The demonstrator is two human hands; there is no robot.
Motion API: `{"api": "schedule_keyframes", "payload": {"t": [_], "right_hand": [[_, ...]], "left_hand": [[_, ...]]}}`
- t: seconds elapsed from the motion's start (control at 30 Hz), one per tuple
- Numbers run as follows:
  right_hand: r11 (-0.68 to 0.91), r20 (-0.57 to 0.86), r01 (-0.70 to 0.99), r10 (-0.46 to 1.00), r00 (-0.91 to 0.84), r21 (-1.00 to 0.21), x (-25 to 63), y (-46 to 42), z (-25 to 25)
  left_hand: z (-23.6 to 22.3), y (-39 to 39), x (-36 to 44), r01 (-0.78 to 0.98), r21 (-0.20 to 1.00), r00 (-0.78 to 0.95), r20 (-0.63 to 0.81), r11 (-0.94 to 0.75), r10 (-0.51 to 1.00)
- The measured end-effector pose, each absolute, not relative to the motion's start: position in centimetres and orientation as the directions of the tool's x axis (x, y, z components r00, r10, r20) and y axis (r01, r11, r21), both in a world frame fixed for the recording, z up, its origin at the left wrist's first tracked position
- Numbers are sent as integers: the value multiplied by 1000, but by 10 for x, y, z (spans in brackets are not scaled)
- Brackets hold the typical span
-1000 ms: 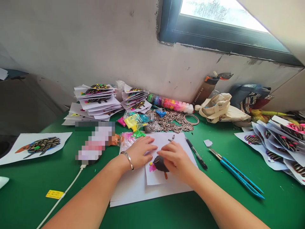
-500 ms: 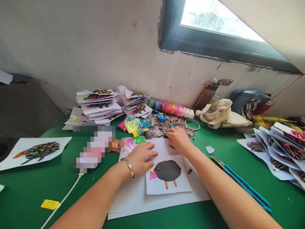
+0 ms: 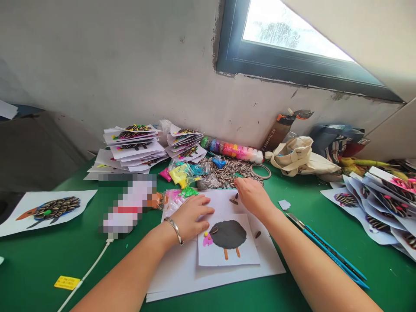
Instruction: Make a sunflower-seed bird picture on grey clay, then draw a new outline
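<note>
My left hand (image 3: 192, 216), fingers spread, lies flat on white paper at the left edge of a small picture card (image 3: 234, 256). On that card is a dark grey clay body (image 3: 229, 235) with a pink head and two orange-brown legs. One striped sunflower seed (image 3: 214, 230) lies at the body's left end. My right hand (image 3: 253, 197) is at the near edge of a heap of sunflower seeds (image 3: 235, 168), its fingers curled down and bunched. Whatever is between its fingertips is hidden. Loose seeds (image 3: 233, 201) lie on the larger white paper (image 3: 175, 275) beside it.
Bagged coloured clay (image 3: 180, 174) and a row of clay tubs (image 3: 232, 150) sit behind. Stacks of seed pictures (image 3: 139, 155) stand at back left and right (image 3: 383, 203). A blue craft knife (image 3: 328, 247) lies right of my arm. A white cable (image 3: 87, 271) crosses the left.
My right hand has shifted slightly right and down at the seed heap. Another seed now shows on the paper below its fingers. My left hand stays put.
</note>
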State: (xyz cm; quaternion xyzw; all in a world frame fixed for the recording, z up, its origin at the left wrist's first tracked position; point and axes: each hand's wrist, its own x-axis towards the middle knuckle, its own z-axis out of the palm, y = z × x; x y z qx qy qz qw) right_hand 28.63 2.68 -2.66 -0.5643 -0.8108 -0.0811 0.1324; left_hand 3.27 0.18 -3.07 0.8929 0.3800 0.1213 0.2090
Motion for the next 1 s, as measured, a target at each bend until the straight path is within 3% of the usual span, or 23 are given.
{"api": "schedule_keyframes", "payload": {"t": [0.33, 0.47, 0.57, 0.67, 0.83, 1.0], "right_hand": [[221, 373, 937, 921, -109, -272, 307, -12, -24], [332, 347, 743, 927, -144, -580, 285, -49, -8], [336, 274, 617, 941, -198, -712, 262, -72, -5], [353, 237, 589, 934, -267, -727, 246, -82, -12], [423, 281, 650, 906, -317, -632, 236, -82, -26], [468, 325, 609, 884, -337, -640, 232, -81, -33]], "left_hand": [[-19, -2, 36, 675, 450, 671, -46, -584, 740], [-17, -5, 38, 658, 409, 691, 5, -633, 722], [-16, -7, 40, 636, 389, 710, 44, -666, 703], [-17, -9, 41, 609, 379, 732, 70, -697, 677], [-21, -8, 42, 588, 383, 746, 85, -713, 660], [-16, -9, 41, 571, 413, 754, 78, -710, 652]]}}
